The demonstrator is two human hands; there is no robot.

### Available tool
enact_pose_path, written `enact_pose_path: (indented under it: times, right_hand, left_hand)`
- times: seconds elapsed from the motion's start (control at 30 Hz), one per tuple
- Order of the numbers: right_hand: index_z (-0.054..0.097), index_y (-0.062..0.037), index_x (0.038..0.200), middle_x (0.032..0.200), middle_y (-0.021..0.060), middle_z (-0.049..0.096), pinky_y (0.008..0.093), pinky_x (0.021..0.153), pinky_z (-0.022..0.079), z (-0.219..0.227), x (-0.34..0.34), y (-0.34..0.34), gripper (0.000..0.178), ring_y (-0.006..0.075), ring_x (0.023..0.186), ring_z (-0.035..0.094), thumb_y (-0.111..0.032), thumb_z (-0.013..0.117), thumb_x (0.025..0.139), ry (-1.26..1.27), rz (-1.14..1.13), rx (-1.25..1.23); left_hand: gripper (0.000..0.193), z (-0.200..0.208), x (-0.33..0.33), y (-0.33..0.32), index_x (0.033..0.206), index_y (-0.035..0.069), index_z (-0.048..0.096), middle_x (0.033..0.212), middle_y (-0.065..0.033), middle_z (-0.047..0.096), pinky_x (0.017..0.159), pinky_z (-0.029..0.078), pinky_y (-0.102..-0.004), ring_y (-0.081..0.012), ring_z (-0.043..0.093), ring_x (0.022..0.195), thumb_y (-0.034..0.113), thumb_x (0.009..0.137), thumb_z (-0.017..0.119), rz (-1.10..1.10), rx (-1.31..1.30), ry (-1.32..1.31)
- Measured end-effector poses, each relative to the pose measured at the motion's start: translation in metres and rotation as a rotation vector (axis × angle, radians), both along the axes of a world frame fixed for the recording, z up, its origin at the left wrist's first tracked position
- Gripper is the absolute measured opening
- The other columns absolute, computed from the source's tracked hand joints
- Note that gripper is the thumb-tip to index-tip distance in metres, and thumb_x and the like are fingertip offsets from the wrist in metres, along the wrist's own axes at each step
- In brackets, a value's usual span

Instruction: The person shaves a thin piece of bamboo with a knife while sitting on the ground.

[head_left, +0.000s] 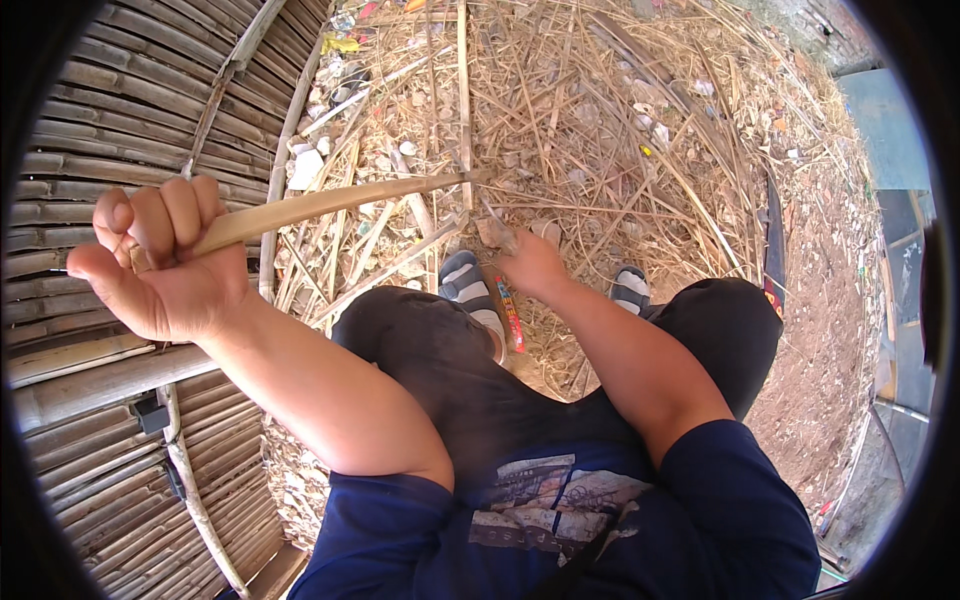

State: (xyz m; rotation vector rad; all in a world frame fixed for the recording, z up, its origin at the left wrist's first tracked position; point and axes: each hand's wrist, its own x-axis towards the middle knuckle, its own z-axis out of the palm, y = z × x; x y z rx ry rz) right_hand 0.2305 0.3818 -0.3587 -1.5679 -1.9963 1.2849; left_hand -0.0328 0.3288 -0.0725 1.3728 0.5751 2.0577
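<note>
Raised at the left, my left hand (170, 260) has its fingers curled round one end of a long, pale bamboo strip (340, 203). The strip points to the right across the view and narrows toward its far tip, above the littered ground. Low in front of my feet, my right hand (535, 265) is closed. A small greyish-brown piece (497, 237) shows at its fingers, too unclear to name. A red wrapper (510, 315) lies beside my left sandal (470, 280).
A wall of bamboo slats (110, 130) runs along the left. Dry straw and splinters (590, 130) cover the ground, with a long bamboo pole (464, 90) lying ahead. A dark flat bar (775, 235) lies near my right knee, and blue-grey panels (890, 130) stand at the far right.
</note>
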Motion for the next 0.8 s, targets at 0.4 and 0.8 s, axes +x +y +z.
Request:
enact_pose_path:
  times: [0.4, 0.8]
  right_hand:
    - [0.056, -0.0003, 0.112, 0.089, 0.0251, 0.067, 0.0479, 0.075, 0.052, 0.015, -0.032, -0.023, 0.037, 0.041, 0.086, 0.067, -0.018, 0.067, 0.082, 0.37, 0.021, 0.083]
    - [0.053, 0.0011, 0.103, 0.088, 0.0246, 0.065, 0.0473, 0.073, 0.051, 0.098, -0.044, -0.014, 0.034, 0.0406, 0.085, 0.065, -0.025, 0.067, 0.086, 0.33, 0.249, -0.017]
  left_hand:
    - [0.038, 0.019, 0.083, 0.026, 0.086, 0.007, 0.043, 0.061, 0.0014, 0.027, 0.053, 0.023, -0.0284, -0.011, 0.024, 0.054, 0.039, 0.105, 0.042, 1.156, -0.173, -0.235]
    - [0.038, 0.017, 0.077, 0.027, 0.085, 0.006, 0.043, 0.061, 0.0016, 0.028, 0.053, 0.022, -0.0292, -0.0111, 0.022, 0.052, 0.037, 0.106, 0.039, 1.156, -0.145, -0.233]
